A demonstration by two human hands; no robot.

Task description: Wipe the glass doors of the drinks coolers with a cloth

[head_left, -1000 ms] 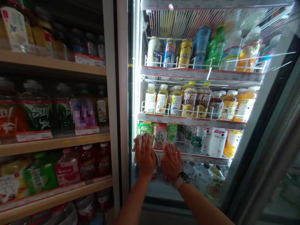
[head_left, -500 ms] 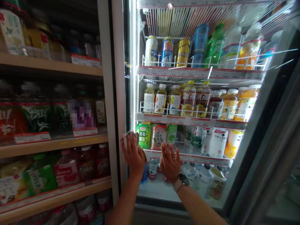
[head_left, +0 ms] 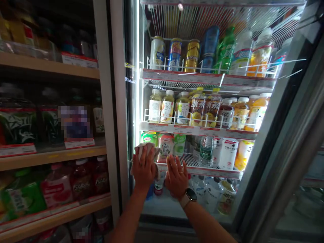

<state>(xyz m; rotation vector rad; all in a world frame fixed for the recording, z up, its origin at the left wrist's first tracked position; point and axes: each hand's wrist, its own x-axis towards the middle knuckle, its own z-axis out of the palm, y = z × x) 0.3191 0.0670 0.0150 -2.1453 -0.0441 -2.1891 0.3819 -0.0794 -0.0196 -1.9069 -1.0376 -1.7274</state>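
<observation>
The left hand (head_left: 144, 167), fingers outstretched, covers the cloth (head_left: 156, 153) against the glass door (head_left: 162, 211); the right hand (head_left: 176, 176), open, empty, is farther right

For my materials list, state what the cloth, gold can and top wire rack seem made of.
Cloth: matte, soft fabric, judging by its creases; fibre unclear.
Gold can: probably aluminium, shiny, from its metallic sheen.
Top wire rack: likely coated metal; its thin rods look pale and fairly smooth.

Left side was pretty dim tbh, wooden shelves (head_left: 50, 65) sat in shadow beside a grey post (head_left: 105, 77). Just right of that, a tall white light (head_left: 137, 44) was super bright though.
</observation>
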